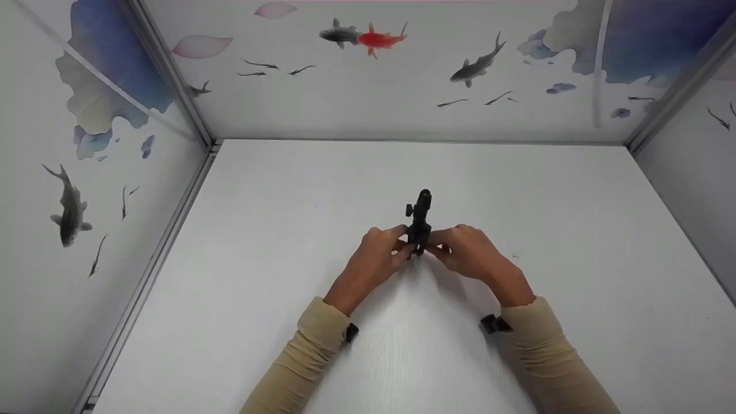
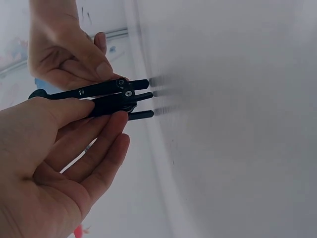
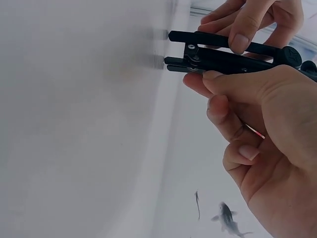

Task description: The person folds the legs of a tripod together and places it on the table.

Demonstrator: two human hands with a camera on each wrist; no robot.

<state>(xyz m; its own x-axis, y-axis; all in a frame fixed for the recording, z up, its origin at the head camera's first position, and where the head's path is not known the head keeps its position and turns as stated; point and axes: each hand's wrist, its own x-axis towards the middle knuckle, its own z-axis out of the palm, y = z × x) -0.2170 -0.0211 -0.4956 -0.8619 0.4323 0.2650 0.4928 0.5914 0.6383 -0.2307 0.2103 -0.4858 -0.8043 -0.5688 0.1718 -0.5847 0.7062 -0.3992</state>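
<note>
A small black tripod (image 1: 422, 215) stands upright near the middle of the white table, its knob jutting out to the left. My left hand (image 1: 376, 253) pinches one side of it between thumb and fingers. On the other side my right hand (image 1: 468, 250) pinches a leg. In the left wrist view the tripod (image 2: 111, 101) shows its leg ends apart, close to the tabletop; whether they touch it I cannot tell. One leg (image 3: 213, 38) is spread away from the others in the right wrist view, with the left thumb on it.
The white table (image 1: 276, 190) is bordered by panels printed with fish and blue blotches. A metal rail (image 1: 149, 270) runs along its left edge. Dark wrist devices (image 1: 494, 324) sit below both sleeve cuffs.
</note>
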